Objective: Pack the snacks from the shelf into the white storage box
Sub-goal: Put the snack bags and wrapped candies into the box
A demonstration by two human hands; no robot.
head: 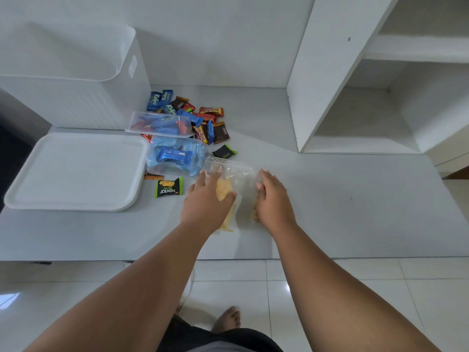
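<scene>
Left hand (208, 199) and right hand (274, 199) grip a clear bag (236, 174) of yellow crisps from either side, fingers curled onto its plastic. The bag lies on the white bench (330, 199), near the front edge and well apart from the box.

Shelf unit (317, 72), right: no snacks show in the compartments that are visible, which suggests that unloading is finished or nearly so; the upper shelves are only partly in view.

White storage box (76, 102), rear left: it stands open, and the part of its interior that can be seen holds nothing. Its lid (76, 171) lies flat on the bench just in front of it.

Clear tub (160, 124) of red and blue bars sits beside the box. A clear pack of blue wafer bars (177, 158) lies between this tub and the bag.

Loose bars (203, 118), blue, red and dark brown, form a heap behind and around the tub.

Nextar packet (168, 187) lies alone near the lid's corner, and a black-and-green packet (224, 152) lies just behind the bag.

Judged progress: the snacks are gathered on the bench, but packing has barely begun. The bag in hand, both clear containers, the heap and the single packets remain to go into the box.
</scene>
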